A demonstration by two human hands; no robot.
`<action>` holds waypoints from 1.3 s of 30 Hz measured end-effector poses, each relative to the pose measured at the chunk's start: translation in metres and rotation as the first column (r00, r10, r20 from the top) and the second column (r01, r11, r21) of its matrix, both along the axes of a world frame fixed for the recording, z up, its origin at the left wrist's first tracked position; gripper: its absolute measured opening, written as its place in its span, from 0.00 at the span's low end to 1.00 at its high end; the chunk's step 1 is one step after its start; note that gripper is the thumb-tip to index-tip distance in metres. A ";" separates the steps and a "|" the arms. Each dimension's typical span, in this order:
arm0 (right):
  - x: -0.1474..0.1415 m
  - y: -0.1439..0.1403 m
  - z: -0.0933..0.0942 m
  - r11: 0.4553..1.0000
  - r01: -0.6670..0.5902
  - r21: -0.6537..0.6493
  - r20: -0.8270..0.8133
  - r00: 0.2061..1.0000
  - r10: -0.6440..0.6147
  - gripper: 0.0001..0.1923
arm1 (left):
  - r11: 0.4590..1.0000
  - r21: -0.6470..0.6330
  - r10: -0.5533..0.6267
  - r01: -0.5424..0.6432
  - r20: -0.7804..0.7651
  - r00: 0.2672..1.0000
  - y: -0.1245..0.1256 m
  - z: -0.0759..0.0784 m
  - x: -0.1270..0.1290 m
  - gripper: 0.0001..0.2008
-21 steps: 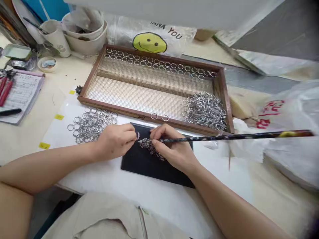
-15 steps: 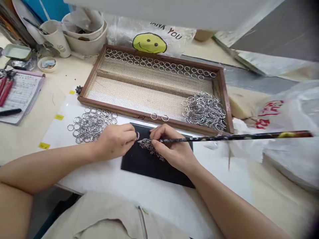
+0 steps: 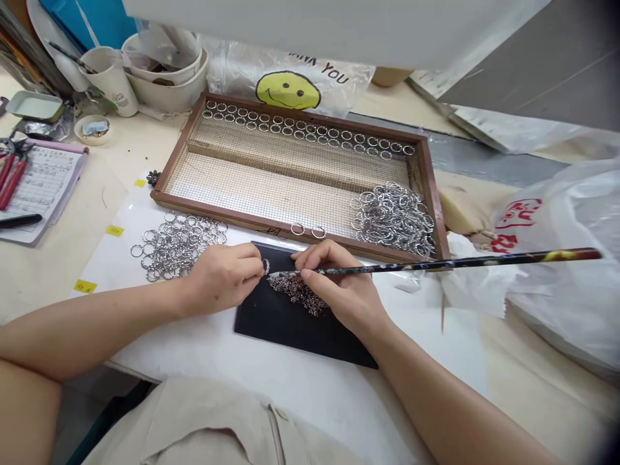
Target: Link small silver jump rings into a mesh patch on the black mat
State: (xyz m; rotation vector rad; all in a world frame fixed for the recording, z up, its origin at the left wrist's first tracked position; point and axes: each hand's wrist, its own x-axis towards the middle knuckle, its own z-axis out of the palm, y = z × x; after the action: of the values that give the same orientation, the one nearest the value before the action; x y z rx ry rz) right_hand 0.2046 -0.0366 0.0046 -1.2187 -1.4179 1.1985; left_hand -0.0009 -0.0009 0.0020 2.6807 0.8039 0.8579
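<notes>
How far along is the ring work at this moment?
Done: a double row of rings lines the mesh tray's far edge, and two sit near its front. In hand: the left hand holds one ring while the right hand brings a long stick to it. Left: loose piles and.

A mesh tray [image 3: 227, 187] lies behind a mat [image 3: 271, 320]. Loose rings [image 3: 177, 242] lie left of the mat. A heap of rings [image 3: 392, 216] sits in the tray's right end.
</notes>
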 end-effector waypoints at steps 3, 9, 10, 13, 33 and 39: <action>0.003 0.001 -0.004 0.998 0.063 -0.014 -0.135 0.989 -0.064 0.06 | 1.000 -0.007 -0.005 0.005 0.002 1.000 0.000 0.000 0.000 0.08; 0.005 0.003 -0.003 0.994 0.050 -0.100 -0.328 0.941 -0.081 0.06 | 1.000 0.004 -0.010 0.010 -0.005 1.000 0.000 0.000 0.000 0.09; 0.004 0.003 -0.002 0.994 0.043 -0.105 -0.351 0.933 -0.077 0.07 | 1.000 0.009 -0.010 0.010 -0.007 1.000 0.000 0.000 0.000 0.10; 0.003 0.004 -0.001 0.993 0.032 -0.109 -0.380 0.922 -0.072 0.08 | 1.000 0.016 -0.004 0.004 -0.017 1.000 0.000 0.000 0.000 0.10; 0.004 0.003 -0.003 0.995 -0.023 -0.092 -0.322 0.947 -0.008 0.07 | 0.999 0.045 -0.007 0.008 -0.018 1.000 0.001 -0.001 0.000 0.11; 0.005 0.003 -0.002 0.995 -0.037 -0.088 -0.333 0.943 0.006 0.06 | 0.999 0.027 -0.022 0.022 -0.014 1.000 0.001 0.000 0.001 0.11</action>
State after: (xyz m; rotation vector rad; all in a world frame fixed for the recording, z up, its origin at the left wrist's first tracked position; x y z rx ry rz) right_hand 0.2093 -0.0332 0.0023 -1.0061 -1.1362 1.4242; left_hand -0.0002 0.0001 0.0018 2.7164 0.7701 0.8528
